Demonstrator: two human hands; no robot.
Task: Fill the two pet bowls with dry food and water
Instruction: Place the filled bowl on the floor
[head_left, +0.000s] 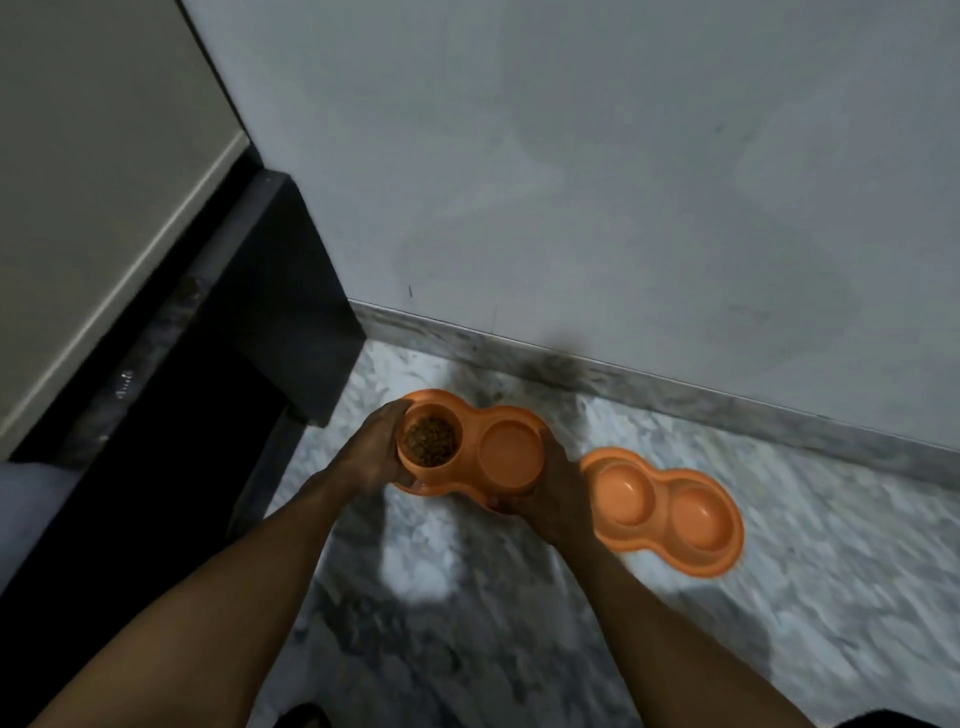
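Two orange double-bowl feeders lie on the marble floor by the wall. My left hand (371, 457) grips an orange cup (415, 465) holding brown dry food (430, 441), just over the left well of the nearer feeder (511, 449). My right hand (558, 496) curls round that feeder's right end; its right well looks empty. The second feeder (662, 512) lies to the right, apart from my hands, with both wells empty. No water container shows.
A grey wall with a marble skirting (675, 395) runs behind the feeders. A dark cabinet base (291, 291) and a pale cabinet side (104, 208) stand at the left. Marble floor (831, 597) stretches to the right and in front.
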